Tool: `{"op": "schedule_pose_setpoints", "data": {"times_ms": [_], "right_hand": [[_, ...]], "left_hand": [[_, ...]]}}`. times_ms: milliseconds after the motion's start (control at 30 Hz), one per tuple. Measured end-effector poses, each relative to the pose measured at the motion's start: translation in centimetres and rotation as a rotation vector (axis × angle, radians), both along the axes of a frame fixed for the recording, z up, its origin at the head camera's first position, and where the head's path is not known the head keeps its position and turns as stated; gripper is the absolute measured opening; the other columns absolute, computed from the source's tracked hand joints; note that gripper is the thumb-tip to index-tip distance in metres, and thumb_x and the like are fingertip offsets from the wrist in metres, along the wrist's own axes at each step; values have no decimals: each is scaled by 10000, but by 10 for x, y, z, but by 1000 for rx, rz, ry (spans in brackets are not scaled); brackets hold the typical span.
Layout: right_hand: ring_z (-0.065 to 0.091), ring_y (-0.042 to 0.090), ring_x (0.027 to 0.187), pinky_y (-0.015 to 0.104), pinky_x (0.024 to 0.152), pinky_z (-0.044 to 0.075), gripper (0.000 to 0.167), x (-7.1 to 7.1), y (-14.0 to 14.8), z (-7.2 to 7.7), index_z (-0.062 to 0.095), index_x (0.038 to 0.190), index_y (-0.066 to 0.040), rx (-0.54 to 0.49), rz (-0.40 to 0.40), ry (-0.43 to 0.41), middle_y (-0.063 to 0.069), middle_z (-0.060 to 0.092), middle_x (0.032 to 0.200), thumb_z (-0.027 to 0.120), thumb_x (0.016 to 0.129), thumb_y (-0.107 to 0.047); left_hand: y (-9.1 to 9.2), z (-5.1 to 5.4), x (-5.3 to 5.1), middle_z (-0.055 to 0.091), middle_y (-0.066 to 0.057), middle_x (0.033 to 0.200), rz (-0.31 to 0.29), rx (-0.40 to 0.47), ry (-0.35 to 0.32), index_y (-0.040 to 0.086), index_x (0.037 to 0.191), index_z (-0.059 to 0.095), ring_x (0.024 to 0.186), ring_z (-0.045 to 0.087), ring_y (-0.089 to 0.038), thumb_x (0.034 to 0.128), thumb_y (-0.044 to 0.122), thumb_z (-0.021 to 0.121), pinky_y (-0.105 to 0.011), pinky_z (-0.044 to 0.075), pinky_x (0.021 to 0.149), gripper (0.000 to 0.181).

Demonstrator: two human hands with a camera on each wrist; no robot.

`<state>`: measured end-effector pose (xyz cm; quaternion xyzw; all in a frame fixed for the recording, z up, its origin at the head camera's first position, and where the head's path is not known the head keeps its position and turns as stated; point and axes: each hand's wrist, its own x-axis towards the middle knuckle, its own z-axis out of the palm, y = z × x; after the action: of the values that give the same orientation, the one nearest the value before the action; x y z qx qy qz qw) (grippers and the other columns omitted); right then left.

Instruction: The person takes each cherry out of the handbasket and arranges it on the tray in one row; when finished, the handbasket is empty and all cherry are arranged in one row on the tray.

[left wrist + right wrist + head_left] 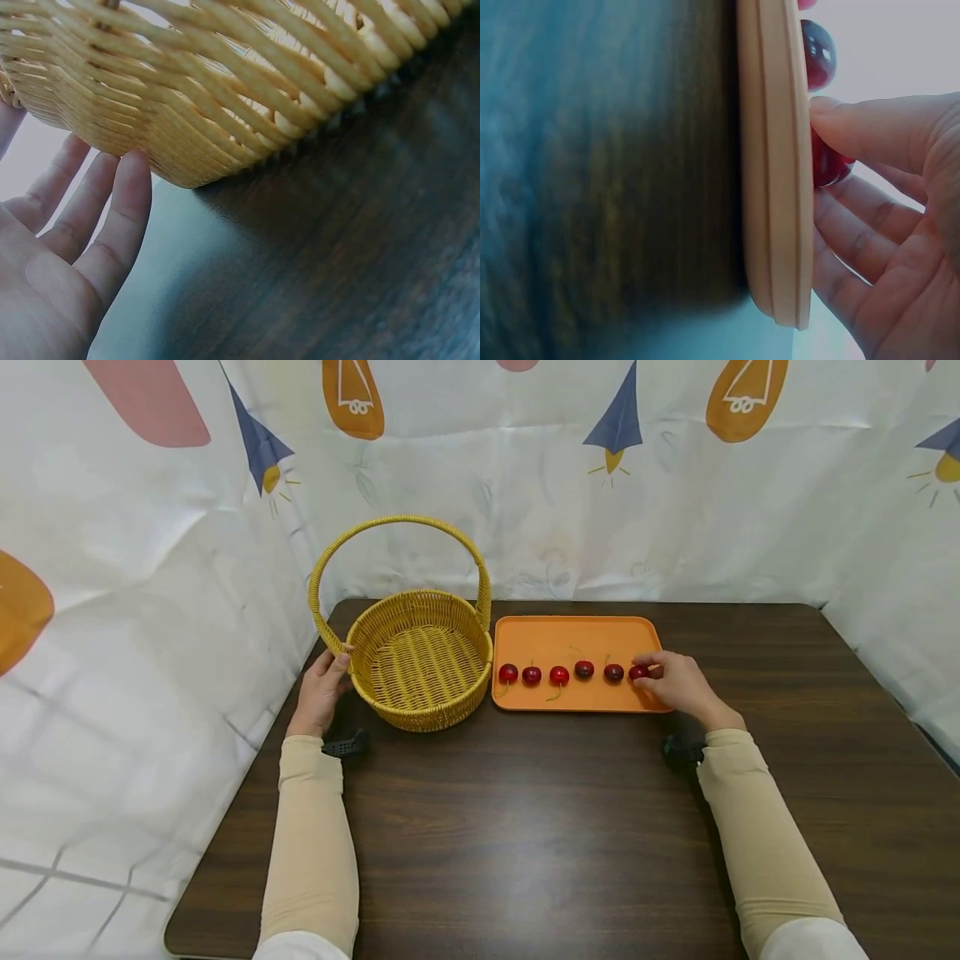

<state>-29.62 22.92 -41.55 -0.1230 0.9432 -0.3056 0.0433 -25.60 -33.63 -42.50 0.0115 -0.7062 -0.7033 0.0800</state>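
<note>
At the left, a yellow woven basket [422, 718] with a tall arched handle stands on the table. My left hand [318, 692] holds its left rim by the foot of the handle, thumb at the rim. In the left wrist view, fingertips [133, 169] touch the basket's outer weave [187, 127]. Several dark red cherries [558, 676] lie in a row on an orange tray [570, 631] beside the basket. My right hand [686, 687] pinches the rightmost cherry [638, 672] between thumb and fingers, low over the tray. In the right wrist view, the thumb partly hides that cherry [826, 161].
A dark wood-grain table [510, 827] bears the basket and tray. Behind and to the left hangs a white patterned curtain [525, 527]. The tray's left edge is close against the basket's right side. Another cherry [819, 56] sits just beyond my right thumb.
</note>
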Motion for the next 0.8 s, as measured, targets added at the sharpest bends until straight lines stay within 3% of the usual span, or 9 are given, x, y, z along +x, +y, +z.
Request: {"op": "schedule_pose_setpoints", "data": {"times_ms": [800], "right_hand": [[579,391,1094,525,902,487,427,1,0,-1,562,1321,-22,-3,-23,-20,241,571,1264,660,944,-196]], "left_hand": [[0,-1,-2,434,-148,1372,17,21,7,39,1342,509,1188,451,-198,997,314,556,-250,480,825,444]]}}
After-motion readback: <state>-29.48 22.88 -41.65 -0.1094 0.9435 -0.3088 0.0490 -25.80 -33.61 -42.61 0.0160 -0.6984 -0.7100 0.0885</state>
